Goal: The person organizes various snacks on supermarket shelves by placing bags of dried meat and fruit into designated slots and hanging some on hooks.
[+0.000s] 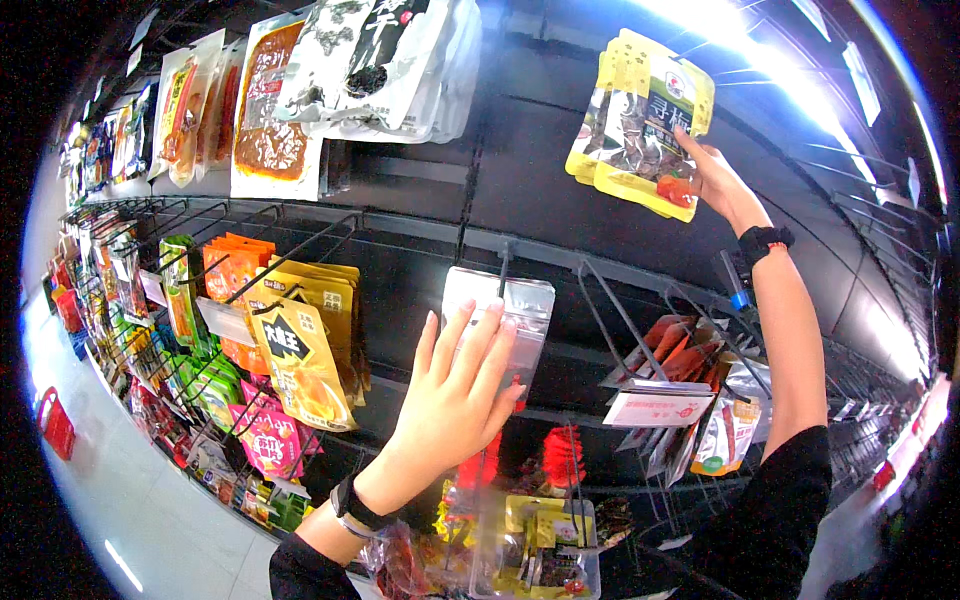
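My right hand is at the upper right, holding the edge of a yellow snack pouch. One finger lies on the pouch's printed front, and the other fingers are partly hidden at its side. The pouch has a clear window with dark pieces inside, and others like it hang behind it. My left hand rests flat with fingers spread on a translucent zip-top pouch at the centre. A metal display hook passes through that pouch's top. The hand covers much of its front.
Large white pouches hang at the upper left. Gold packets and orange bags hang below them. Bare prongs jut out beside a price-tag holder. A clear plastic box with yellow pouches stands below. A red basket is on the floor.
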Demonstrator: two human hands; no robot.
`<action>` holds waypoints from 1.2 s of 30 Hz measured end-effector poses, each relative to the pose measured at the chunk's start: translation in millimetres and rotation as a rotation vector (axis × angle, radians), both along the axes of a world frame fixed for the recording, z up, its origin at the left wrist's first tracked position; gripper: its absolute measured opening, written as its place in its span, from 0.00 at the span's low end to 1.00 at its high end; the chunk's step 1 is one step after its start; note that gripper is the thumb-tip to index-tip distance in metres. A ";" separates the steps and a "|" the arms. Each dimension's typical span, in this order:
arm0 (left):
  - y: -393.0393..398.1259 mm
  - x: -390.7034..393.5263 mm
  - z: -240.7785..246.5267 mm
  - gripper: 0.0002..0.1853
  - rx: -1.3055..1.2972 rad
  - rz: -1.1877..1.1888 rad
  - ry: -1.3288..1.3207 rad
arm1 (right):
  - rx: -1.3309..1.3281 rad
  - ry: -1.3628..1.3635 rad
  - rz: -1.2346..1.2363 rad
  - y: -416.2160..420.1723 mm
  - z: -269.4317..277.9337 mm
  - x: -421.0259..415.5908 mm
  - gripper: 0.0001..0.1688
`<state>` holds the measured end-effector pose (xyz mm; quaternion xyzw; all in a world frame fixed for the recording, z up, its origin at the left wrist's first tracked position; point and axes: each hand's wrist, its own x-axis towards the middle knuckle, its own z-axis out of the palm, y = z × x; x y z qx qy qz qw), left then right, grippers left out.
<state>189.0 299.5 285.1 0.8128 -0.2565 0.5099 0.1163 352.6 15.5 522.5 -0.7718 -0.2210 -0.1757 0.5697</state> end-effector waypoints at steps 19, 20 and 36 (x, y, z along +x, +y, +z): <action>-5.6 5.3 -4.9 0.31 -0.037 -0.007 -0.002 | 0.283 -0.133 0.235 19.1 10.5 -34.9 0.19; -6.0 3.9 -3.4 0.31 -0.031 0.002 -0.006 | 0.267 -0.161 0.238 17.0 13.2 -38.5 0.20; -12.5 8.5 -9.3 0.32 -0.048 0.026 -0.054 | 0.076 -0.282 0.175 -8.2 16.3 -140.2 0.24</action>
